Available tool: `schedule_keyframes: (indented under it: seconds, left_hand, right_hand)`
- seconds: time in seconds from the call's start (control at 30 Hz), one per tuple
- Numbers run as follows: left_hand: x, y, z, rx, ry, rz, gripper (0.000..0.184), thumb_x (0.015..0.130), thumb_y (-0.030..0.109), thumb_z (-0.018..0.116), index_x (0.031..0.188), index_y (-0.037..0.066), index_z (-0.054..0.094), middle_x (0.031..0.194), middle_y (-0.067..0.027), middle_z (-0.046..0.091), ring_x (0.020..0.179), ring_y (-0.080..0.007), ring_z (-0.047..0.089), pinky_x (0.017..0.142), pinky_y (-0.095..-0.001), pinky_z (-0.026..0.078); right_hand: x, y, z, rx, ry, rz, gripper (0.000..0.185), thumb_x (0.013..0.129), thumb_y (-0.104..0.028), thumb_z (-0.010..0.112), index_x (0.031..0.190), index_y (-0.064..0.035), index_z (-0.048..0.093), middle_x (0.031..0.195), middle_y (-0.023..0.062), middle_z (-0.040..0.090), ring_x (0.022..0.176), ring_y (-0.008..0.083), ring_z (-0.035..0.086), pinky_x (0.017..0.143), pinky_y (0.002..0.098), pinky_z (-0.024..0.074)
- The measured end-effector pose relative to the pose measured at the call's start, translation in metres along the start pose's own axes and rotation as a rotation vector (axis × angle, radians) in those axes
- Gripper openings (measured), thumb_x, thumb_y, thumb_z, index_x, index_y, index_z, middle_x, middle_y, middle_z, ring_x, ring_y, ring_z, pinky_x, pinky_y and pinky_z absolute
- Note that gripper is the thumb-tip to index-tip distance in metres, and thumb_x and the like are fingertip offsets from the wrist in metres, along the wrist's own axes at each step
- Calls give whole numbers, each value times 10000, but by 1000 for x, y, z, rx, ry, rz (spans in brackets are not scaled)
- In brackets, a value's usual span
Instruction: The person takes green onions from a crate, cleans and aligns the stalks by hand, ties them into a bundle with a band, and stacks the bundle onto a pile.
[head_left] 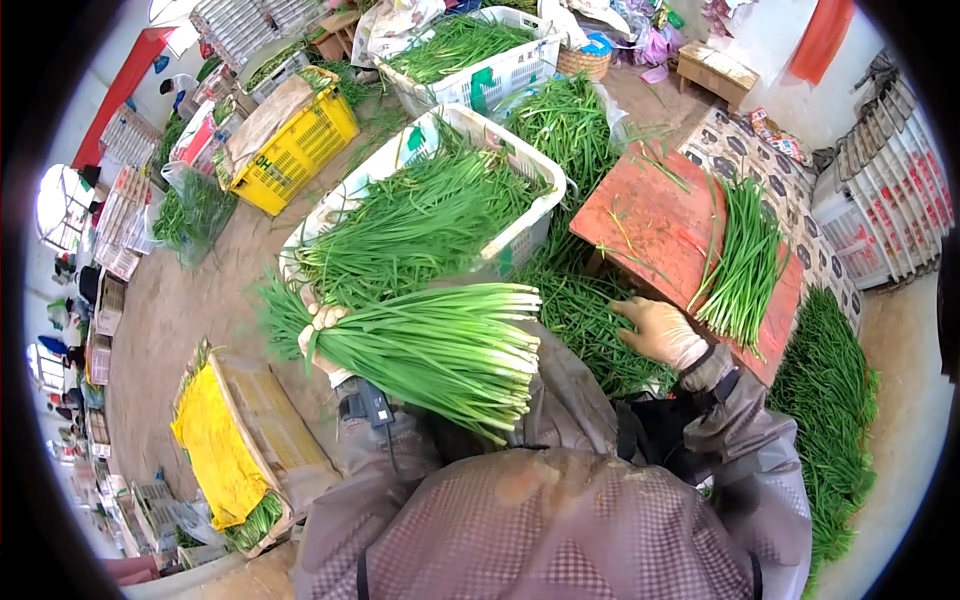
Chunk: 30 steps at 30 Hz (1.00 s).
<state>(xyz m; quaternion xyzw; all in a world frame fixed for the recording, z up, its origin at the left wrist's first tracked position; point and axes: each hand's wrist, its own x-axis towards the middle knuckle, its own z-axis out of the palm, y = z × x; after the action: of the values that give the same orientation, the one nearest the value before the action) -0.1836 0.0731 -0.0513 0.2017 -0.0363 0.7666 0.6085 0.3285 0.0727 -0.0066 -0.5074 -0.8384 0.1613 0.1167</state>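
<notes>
Nearest the camera is a brown checked apron (560,530), its slick, plastic-looking cloth rumpled and stained near the upper edge. Just beyond it the left hand (323,338) is closed firmly round the leafy part of a thick bunch of garlic chives (430,345), held across the front of the body with pale stem ends to the right and the soft leaf tips drooping past the fingers on the left. The right hand (662,332), in a thin, pale glove, has its fingers loosely bent and holds nothing; it hangs beside the red board (640,215), and whether its fingertips brush the loose greens (585,315) underneath is hard to tell. The work looks partly done: the held bunch is gathered with its stems roughly level, and a second bunch (742,270) lies fanned along the board's right side, glossy and straight. Plenty seems left to handle, judging by the dark, shaggy heap (825,420) on the right and the tangled leaves in the white plastic crate (530,238), a slotted, round-cornered box ahead. The board itself is flat and scuffed, its red paint worn and strewn with stray blades.
</notes>
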Motion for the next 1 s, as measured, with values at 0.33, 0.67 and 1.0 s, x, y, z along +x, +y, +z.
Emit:
schedule_keyframes:
  seconds: [0.33,0.67,1.0]
  left_hand:
    - [1,2,4,33,-24,-34,325,795,96,585,1102,23,505,841,-24,553,875,-183,536,933,-360,411]
    - [-8,10,-21,-50,-13,-25,316,824,127,595,1113,31,511,867,-3,553,868,-167,522,941,-352,406]
    - [-6,4,-40,32,127,62,310,797,130,630,1062,18,514,838,-14,556,836,-166,520,871,-327,430]
  right_hand:
    - [50,-178,-15,-30,99,-569,236,767,-302,673,721,-87,586,681,76,574,675,274,594,664,391,462]
    - [12,-40,-12,-254,-644,-81,163,755,-214,645,801,-76,719,788,120,686,757,321,681,668,441,530]
    - [84,-119,46,1041,-195,210,359,940,-292,627,1189,-34,651,1021,98,695,881,125,586,790,289,505]
